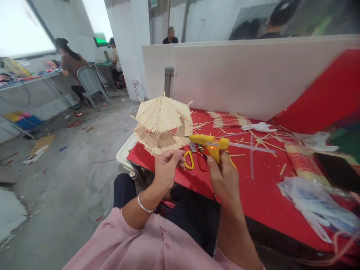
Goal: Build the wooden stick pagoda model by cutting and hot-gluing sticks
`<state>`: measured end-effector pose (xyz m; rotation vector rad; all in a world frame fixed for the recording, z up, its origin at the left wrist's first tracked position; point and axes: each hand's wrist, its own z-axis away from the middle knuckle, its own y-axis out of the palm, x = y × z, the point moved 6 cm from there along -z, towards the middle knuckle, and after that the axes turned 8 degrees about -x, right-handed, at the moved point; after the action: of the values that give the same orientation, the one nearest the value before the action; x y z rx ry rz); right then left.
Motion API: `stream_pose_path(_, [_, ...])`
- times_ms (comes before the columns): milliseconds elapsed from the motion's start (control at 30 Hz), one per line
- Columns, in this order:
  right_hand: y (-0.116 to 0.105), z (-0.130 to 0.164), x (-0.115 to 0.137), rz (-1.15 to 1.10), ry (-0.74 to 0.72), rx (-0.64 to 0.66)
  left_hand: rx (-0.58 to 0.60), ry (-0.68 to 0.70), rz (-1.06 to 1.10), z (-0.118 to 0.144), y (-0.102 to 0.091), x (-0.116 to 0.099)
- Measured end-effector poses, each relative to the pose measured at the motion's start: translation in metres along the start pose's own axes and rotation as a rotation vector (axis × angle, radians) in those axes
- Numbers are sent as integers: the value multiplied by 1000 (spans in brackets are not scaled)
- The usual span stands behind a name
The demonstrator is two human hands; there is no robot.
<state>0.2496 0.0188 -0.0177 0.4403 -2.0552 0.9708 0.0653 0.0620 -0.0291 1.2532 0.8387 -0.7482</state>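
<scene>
Clearly, your left hand [166, 166] was pinched on the lower edge of the stick pagoda model [162, 125], fingers pressed together under its bottom tier, so the model stood up and away from that hand at the near left corner of the red table [253, 191]. Just right of it, your right hand [223, 179] was closed around the grip of the yellow glue gun [209, 144], whose barrel lay level and pointed left, its nozzle almost at the model's lower right edge. Whether it touched, I could not tell. The left hand was the nearer to the model. Yellow-handled scissors [192, 159] lay beneath the gun; loose sticks [264, 144] and clear plastic bags [315, 206] covered the table further right, before a white partition [239, 78]. Other people sat at benches beyond the concrete floor [70, 168].
</scene>
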Motion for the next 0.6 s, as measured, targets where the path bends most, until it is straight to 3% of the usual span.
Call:
stream_pose_path(100, [19, 12, 22, -174, -92, 150, 51, -2, -68, 11, -10, 5])
stream_pose_path(200, [23, 23, 44, -461, -94, 258, 108, -78, -153, 19, -17, 18])
stream_pose_path(267, [15, 22, 50, -629, -29, 180, 133, -71, -251, 22, -23, 27])
stream_pose_path(367, [-11, 12, 39, -774, 76, -106, 219, 107, -484, 26, -29, 33])
stream_pose_path(433, [-37, 8, 21, -719, 101, -325, 323, 211, -614, 29, -30, 38])
stream_pose_path(500, [-64, 9, -4, -490, 123, -438, 412, 248, -676, 30, -32, 43])
stream_pose_path(533, [-74, 9, -19, -328, 157, -418, 438, 258, -690, 29, -33, 45])
stream_pose_path(600, [-83, 12, -56, -57, 254, -212, 461, 289, -700, 26, -34, 48])
